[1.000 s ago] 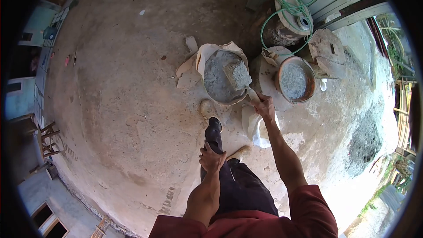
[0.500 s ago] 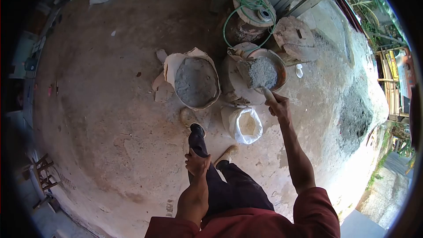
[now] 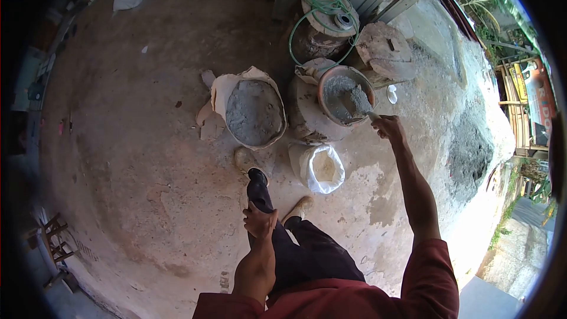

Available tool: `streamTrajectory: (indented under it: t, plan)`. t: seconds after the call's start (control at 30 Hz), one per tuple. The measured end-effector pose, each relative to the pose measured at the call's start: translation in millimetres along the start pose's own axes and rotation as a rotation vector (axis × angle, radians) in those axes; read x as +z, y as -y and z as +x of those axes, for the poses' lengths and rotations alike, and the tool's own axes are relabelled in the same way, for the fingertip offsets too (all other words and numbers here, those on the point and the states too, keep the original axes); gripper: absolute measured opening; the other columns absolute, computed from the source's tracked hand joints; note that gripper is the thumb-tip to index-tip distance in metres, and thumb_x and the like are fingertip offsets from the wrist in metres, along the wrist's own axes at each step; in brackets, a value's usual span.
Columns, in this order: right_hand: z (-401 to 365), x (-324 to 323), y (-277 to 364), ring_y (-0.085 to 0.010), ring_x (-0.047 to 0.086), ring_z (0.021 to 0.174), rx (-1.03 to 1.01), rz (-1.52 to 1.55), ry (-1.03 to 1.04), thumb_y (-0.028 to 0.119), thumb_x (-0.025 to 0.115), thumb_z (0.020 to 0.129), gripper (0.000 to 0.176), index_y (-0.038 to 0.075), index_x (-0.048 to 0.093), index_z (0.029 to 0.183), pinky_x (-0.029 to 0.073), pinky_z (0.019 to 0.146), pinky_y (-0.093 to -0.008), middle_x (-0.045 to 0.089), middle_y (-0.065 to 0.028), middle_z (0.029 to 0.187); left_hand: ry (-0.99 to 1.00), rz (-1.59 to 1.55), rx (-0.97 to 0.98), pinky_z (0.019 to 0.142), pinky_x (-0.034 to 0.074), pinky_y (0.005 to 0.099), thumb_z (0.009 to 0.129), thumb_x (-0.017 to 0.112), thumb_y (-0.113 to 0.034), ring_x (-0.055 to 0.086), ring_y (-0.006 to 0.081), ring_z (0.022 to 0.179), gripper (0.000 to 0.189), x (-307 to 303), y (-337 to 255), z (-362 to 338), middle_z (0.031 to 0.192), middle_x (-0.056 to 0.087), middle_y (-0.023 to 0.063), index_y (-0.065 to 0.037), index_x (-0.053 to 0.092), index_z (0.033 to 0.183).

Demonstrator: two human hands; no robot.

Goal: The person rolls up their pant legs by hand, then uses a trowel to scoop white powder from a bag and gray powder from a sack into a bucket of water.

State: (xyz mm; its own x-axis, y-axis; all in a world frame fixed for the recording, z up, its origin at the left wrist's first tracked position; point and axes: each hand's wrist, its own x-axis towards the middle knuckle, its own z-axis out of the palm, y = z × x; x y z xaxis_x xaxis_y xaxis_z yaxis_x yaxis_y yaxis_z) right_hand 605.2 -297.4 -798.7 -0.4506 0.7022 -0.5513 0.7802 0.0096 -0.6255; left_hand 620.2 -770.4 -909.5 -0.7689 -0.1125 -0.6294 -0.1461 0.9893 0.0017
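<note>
- My right hand is wrapped tight around the handle of the scoop, arm stretched out to 1 o'clock so the blade reaches into the bucket.
- The scoop sits blade-down and tilted inside the bucket, letting its grey powder slide off onto the heap there.
- My left hand lies on the thigh, fingers loosely spread and holding nothing; I judge it props my forward lean.
- The open sack of the same grey powder stands at 12 o'clock from my front boot, just beside the bucket, so the swing between them is short.
- A white bag stands on the floor at 3 o'clock from that boot.
- A second ago the scoop was heaped over the sack; half a second ago it was over the bucket, still loaded; now it is lower and mostly emptied. The left hand has not moved.
</note>
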Motion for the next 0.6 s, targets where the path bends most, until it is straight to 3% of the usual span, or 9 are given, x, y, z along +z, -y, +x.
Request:
streamTrajectory:
  t: [0.3,0.6]
  plan:
    - [22.2,-10.0,7.1,-0.0124,0.054,0.046,0.011,-0.167,0.021,0.015,0.074,0.075,0.017,-0.001,0.071,0.076,0.041,0.041,-0.0286,0.062,-0.0065,0.062,0.007,-0.008,0.0,0.083,0.055,0.0459,0.067,0.078,-0.052,0.064,0.0377,0.1,0.092,1.8,1.6,3.3,0.122,0.052,0.0187,-0.01,0.04,0.14]
    - [27.3,-13.0,22.2,-0.0129,0.055,0.044,-0.035,-0.378,0.027,0.016,0.074,0.072,0.017,0.0,0.072,0.076,0.044,0.042,-0.0299,0.063,-0.0056,0.06,0.023,-0.023,-0.011,0.083,0.055,0.0463,0.067,0.077,-0.052,0.064,0.0378,0.099,0.092,-3.4,2.1,4.5,0.121,0.052,0.0188,-0.009,0.041,0.14]
